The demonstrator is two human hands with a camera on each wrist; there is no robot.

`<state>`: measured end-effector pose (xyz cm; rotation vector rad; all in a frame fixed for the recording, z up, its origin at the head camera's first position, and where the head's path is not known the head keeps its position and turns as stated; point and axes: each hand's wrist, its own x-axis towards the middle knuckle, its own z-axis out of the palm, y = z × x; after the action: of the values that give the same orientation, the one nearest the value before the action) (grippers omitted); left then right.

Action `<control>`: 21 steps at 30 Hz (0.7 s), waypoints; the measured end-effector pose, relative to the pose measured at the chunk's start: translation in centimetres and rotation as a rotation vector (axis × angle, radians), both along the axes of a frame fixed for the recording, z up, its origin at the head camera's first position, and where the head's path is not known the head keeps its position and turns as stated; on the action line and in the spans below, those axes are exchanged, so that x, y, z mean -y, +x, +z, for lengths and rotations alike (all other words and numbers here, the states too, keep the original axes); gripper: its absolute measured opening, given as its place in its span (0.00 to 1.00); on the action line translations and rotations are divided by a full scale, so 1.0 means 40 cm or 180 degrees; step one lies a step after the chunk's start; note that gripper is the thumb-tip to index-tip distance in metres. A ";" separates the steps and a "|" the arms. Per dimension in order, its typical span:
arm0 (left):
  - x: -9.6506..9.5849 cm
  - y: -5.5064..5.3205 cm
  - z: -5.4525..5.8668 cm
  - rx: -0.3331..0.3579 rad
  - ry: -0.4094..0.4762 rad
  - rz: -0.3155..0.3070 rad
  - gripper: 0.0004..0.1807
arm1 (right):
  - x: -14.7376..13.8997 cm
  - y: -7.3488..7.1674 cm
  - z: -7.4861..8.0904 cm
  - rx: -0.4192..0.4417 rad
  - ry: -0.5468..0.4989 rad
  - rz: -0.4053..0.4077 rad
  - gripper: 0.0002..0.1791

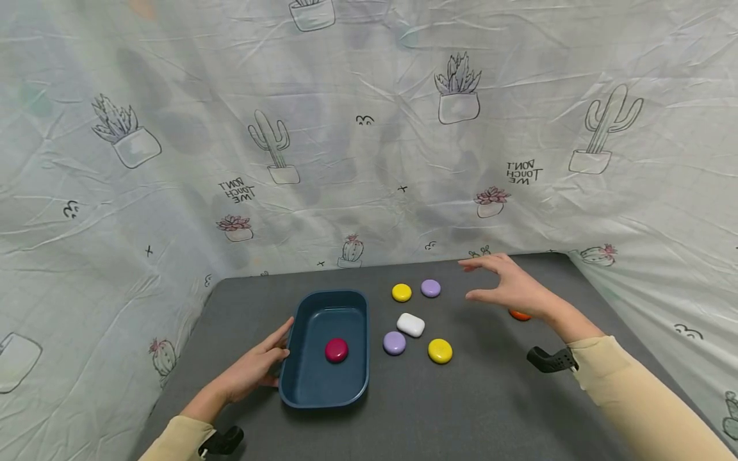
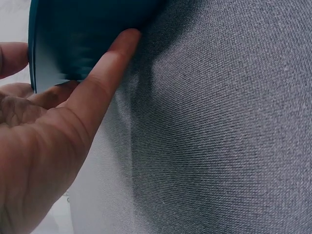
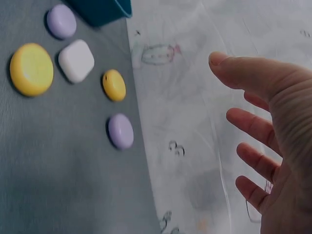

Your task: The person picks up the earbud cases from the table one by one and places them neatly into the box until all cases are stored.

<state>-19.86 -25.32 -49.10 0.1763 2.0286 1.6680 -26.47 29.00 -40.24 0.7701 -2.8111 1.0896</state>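
Note:
A dark blue rectangular bin (image 1: pixel 326 402) stands left of the middle of the table, with one glossy dark red round piece (image 1: pixel 337 350) inside. Against the bin's left wall rests my left hand (image 1: pixel 254 368); its nearly straight fingers touch the outside, as the left wrist view shows too. My right hand (image 1: pixel 510 286) hovers above the table's right part, thumb and fingers spread apart and holding nothing. Between it and the bin lie a white rounded block (image 1: pixel 410 325), a near yellow disc (image 1: pixel 441 351), a far yellow disc (image 1: pixel 401 292), a near purple disc (image 1: pixel 394 343) and a far purple disc (image 1: pixel 430 288).
An orange-red disc (image 1: pixel 520 315) lies on the right, partly hidden behind my right wrist. The dark grey table (image 1: pixel 438 410) ends at a pale cloth (image 1: pixel 357 160) with plant drawings, which hangs behind it and at both sides.

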 end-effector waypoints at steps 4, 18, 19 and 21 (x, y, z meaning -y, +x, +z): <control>0.002 -0.001 -0.002 0.0007 0.0004 0.0005 0.39 | -0.040 0.011 0.001 0.0125 -0.0061 -0.0134 0.37; 0.007 -0.005 -0.012 0.0007 -0.0009 0.0018 0.38 | -0.200 0.034 -0.040 0.0341 0.0023 -0.0660 0.42; 0.008 -0.006 -0.012 0.0002 -0.0015 0.0018 0.38 | -0.211 0.033 -0.046 0.0324 0.0000 -0.0657 0.42; 0.008 -0.006 -0.012 -0.0005 -0.0021 0.0018 0.37 | -0.229 0.031 -0.055 0.0275 -0.0033 -0.0657 0.43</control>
<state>-20.11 -25.63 -49.60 0.1698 2.0373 1.6649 -25.21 38.17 -42.45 0.4289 -2.8722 1.1271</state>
